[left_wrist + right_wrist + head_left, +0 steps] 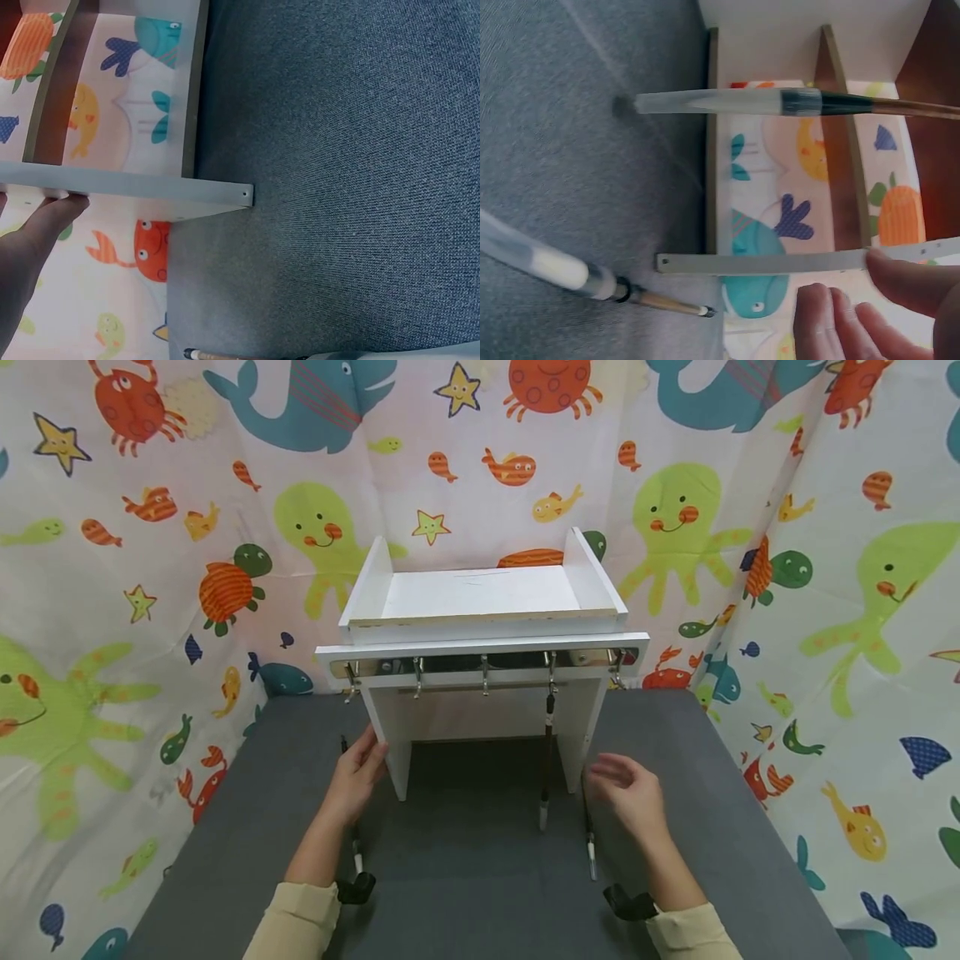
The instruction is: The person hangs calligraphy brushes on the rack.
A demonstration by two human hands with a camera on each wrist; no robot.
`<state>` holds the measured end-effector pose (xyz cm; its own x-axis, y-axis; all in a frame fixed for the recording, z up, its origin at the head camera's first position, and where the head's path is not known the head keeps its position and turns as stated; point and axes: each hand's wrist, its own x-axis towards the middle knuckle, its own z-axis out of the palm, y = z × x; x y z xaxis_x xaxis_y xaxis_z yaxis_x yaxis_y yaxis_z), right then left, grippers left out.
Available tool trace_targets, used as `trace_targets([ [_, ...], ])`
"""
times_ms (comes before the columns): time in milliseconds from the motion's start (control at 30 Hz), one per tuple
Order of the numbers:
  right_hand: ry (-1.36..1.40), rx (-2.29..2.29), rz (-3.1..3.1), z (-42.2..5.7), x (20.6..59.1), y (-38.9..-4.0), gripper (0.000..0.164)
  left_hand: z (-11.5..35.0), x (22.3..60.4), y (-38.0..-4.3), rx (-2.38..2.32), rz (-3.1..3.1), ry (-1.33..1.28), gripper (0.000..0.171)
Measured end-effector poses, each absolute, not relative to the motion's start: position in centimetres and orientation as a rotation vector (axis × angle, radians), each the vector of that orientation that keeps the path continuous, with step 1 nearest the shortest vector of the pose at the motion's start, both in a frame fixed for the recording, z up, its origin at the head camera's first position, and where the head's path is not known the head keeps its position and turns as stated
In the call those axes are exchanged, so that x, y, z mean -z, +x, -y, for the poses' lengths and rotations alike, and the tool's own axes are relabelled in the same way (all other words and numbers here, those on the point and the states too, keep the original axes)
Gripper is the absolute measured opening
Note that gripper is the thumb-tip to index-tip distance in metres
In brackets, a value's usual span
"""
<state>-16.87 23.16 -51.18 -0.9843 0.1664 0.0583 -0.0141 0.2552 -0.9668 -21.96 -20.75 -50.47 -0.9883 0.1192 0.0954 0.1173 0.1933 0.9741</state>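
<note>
A white wooden shelf rack (480, 630) stands on the grey table, with several metal hooks along its front bar. My left hand (357, 777) touches the outer face of the left side panel (217, 196), fingertips at the panel. Beside the right side panel (780, 263) is my right hand (627, 795), fingers loosely bent, thumb at the panel's edge in the right wrist view. One brush with a pale covered tip (548, 752) hangs from a hook right of the middle. A second brush (590, 843) lies by my right hand, a third (357, 852) by my left.
The grey tabletop (465, 893) extends around the rack. Behind and to both sides hangs a curtain (465, 510) printed with sea animals. Black wrist straps (628, 903) sit at both sleeves.
</note>
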Motion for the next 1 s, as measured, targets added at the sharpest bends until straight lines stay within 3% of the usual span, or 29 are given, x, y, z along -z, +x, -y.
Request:
trace_targets([
  [367, -0.303, -1.875, 2.37, -23.7, 54.3, -18.7, 0.05, 20.7, 50.4, -21.8, -1.993, -2.424, 0.236, 0.061],
  [1000, -0.479, -1.726, 2.54, -23.4, 57.4, -19.3, 0.054, 20.4, 50.8, -22.2, -2.005, -2.427, 0.221, 0.06],
])
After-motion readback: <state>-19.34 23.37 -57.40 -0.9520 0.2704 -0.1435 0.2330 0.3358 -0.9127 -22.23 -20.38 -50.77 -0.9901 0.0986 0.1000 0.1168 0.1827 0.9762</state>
